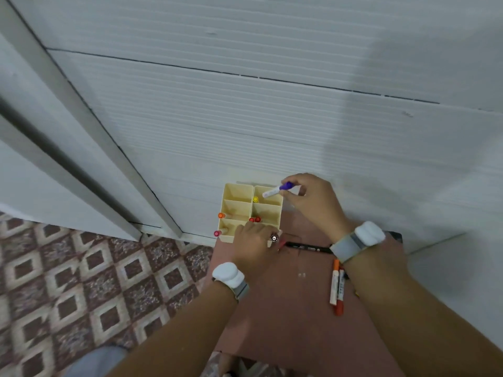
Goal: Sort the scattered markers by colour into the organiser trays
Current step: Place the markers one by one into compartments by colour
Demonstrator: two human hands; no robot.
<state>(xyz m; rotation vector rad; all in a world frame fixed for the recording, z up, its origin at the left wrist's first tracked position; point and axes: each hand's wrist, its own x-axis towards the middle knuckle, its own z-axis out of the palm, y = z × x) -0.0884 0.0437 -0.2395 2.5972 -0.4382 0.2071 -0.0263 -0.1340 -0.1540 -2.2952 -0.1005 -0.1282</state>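
Observation:
A cream organiser [237, 192] with several compartments stands at the far end of a small reddish table [285, 308]. My right hand [313, 202] holds a purple-capped white marker [276, 190], tilted, over the far right compartment, where a yellow cap [255, 199] shows. My left hand [254, 240] rests on the organiser's near right corner and grips it. An orange marker [221, 215] sits in the middle left compartment, red ones [255, 219] in the middle right, a pink one [217, 233] in the near left. Two orange-capped markers [337, 287] lie loose on the table.
A black marker or pen [304, 247] lies across the table behind my left hand, partly hidden by my right wrist. A white panelled wall rises right behind the organiser. Patterned brown floor tiles [95, 281] lie to the left. White bands are on both wrists.

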